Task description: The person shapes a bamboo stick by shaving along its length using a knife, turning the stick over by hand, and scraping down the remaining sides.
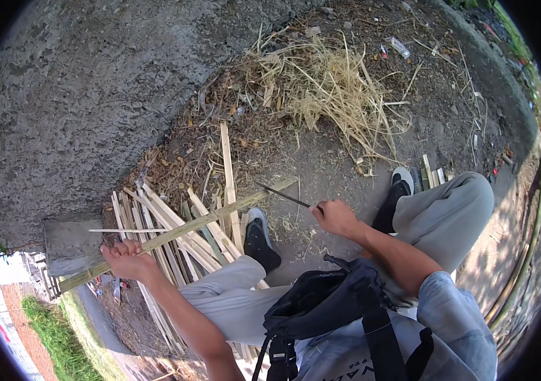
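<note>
A black bag [321,298] hangs at the person's chest. The left hand [127,259] is wrapped tight around a long bamboo stick [181,232] – it slants across the knees. The right hand [334,217] grips a thin dark blade [283,195], its tip near the stick's far end. Split bamboo strips [162,222] lie below – dry straw [330,86] farther off.

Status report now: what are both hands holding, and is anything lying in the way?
Left hand gripping bamboo strip. Right hand holding thin dark blade near strip's far end. Pile of split slats under strip; black shoe close beside.
</note>
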### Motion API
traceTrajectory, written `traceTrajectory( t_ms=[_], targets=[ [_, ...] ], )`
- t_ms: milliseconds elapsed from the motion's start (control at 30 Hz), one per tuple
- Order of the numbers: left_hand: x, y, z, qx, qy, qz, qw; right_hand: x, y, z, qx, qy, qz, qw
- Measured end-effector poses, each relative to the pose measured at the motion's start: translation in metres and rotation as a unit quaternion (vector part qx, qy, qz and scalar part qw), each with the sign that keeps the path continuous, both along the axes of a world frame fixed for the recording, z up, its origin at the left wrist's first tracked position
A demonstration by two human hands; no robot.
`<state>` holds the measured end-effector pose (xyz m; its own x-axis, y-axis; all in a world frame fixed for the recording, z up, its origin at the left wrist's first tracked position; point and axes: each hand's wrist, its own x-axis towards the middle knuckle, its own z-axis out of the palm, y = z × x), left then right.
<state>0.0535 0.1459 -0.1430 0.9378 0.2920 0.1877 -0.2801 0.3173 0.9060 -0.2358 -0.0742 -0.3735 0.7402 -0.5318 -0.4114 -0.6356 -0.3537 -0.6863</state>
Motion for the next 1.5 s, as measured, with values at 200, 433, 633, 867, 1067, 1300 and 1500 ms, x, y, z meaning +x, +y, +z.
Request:
traceTrajectory(
  t_ms=[200, 433, 633, 867, 1067, 1300, 1500],
  targets=[
    [-0.002, 0.022, -0.006, -0.011, 0.012, -0.013, 1.0, 0.002, 0.009, -0.029, 0.018, 0.026, 0.01, 0.999],
    [-0.021, 0.041, -0.018, -0.056, 0.012, -0.006, 0.998, 0.003, -0.001, -0.03, 0.058, 0.058, -0.097, 0.992],
    [-0.012, 0.052, -0.022, -0.077, 0.039, -0.017, 0.996, 0.007, -0.002, -0.002, 0.124, 0.061, -0.13, 0.982],
    [-0.022, 0.044, -0.014, -0.097, 0.049, -0.064, 0.992, -0.002, -0.001, -0.043, 0.254, -0.002, -0.196, 0.947],
    [-0.024, 0.063, -0.009, -0.126, 0.006, -0.235, 0.964, 0.005, -0.003, -0.036, 0.244, -0.009, -0.196, 0.95],
    [-0.008, 0.077, 0.002, -0.231, -0.006, -0.193, 0.954, 0.013, -0.012, -0.04, 0.297, -0.091, -0.253, 0.916],
    [-0.018, 0.079, 0.008, -0.187, -0.073, -0.282, 0.938, 0.024, -0.004, -0.027, 0.32, -0.06, -0.232, 0.917]
  ],
)
